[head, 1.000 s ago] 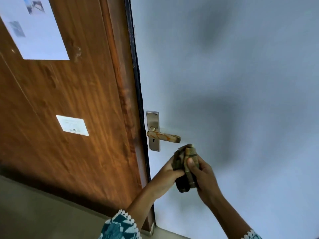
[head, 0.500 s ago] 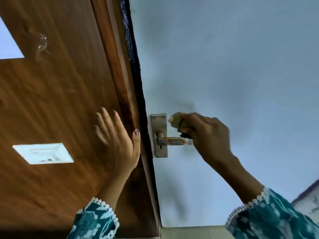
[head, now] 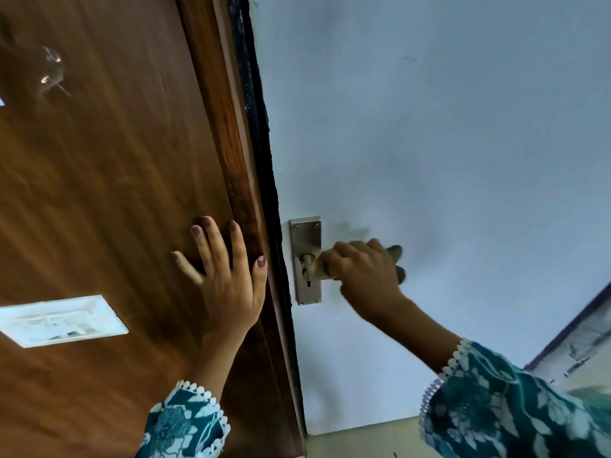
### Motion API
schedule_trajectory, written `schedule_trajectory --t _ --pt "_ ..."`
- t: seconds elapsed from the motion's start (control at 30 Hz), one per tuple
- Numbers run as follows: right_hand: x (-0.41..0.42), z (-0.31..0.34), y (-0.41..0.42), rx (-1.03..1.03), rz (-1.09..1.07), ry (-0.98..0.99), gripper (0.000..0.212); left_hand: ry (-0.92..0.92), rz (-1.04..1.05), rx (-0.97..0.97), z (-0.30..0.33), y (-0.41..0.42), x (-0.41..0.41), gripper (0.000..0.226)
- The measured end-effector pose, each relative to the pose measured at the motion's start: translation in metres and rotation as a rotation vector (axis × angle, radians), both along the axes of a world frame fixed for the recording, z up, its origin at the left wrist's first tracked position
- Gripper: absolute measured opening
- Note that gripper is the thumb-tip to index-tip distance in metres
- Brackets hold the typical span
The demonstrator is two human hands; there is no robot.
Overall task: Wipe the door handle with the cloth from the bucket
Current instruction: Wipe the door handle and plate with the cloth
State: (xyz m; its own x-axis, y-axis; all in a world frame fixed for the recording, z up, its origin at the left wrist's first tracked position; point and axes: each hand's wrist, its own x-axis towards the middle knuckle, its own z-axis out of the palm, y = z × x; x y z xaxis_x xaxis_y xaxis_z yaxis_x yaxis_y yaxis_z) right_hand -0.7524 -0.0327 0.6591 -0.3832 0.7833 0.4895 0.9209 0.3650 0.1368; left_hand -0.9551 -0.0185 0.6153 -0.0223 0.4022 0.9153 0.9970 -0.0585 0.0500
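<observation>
A metal door handle (head: 310, 264) with a long steel backplate (head: 305, 238) sits on the pale blue door (head: 429, 143). My right hand (head: 362, 272) is wrapped around the lever with the dark cloth (head: 398, 259) bunched inside it; bits of cloth stick out past my fingers on the right. Most of the lever is hidden under the hand. My left hand (head: 224, 279) lies flat with spread fingers on the brown wooden panel (head: 109, 193), just left of the door edge. No bucket is in view.
A black strip (head: 261, 153) runs between the wooden panel and the blue door. A white label (head: 59, 320) is stuck on the wood at lower left. A dark-edged surface (head: 575, 335) shows at the far right. Pale floor (head: 363, 438) lies below.
Both hands held the cloth below the handle a second ago. My left hand then went flat onto the wood, and my right hand came down from above the lever to close around it.
</observation>
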Motion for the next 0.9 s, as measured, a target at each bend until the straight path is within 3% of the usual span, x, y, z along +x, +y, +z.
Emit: schedule_trajectory --t 0.17,0.3,0.37,0.4,0.57,0.77,0.9 --pt "0.037 0.011 -0.003 -0.173 -0.084 0.017 0.043 0.008 0.001 0.056 -0.003 0.004 0.004 0.057" --pt "-0.005 0.016 -0.001 -0.115 -0.046 -0.087 0.034 -0.024 -0.026 0.048 -0.004 0.003 0.012 0.060" --pt "-0.033 0.019 -0.004 -0.065 0.021 -0.140 0.012 -0.031 -0.023 0.030 -0.004 0.001 0.013 0.061" --pt "-0.042 0.019 -0.004 -0.053 0.060 -0.149 0.011 -0.029 -0.023 0.020 -0.004 0.001 0.013 0.062" --pt "-0.022 0.016 0.005 -0.028 0.059 -0.118 0.015 -0.019 -0.030 0.020 -0.003 0.001 0.013 0.063" --pt "0.046 0.022 0.011 -0.229 -0.018 -0.136 0.026 -0.046 0.007 0.048 -0.005 0.007 0.020 0.062" --pt "0.013 0.021 0.013 -0.204 0.043 -0.177 0.030 -0.056 0.011 0.062 -0.005 0.008 0.020 0.061"
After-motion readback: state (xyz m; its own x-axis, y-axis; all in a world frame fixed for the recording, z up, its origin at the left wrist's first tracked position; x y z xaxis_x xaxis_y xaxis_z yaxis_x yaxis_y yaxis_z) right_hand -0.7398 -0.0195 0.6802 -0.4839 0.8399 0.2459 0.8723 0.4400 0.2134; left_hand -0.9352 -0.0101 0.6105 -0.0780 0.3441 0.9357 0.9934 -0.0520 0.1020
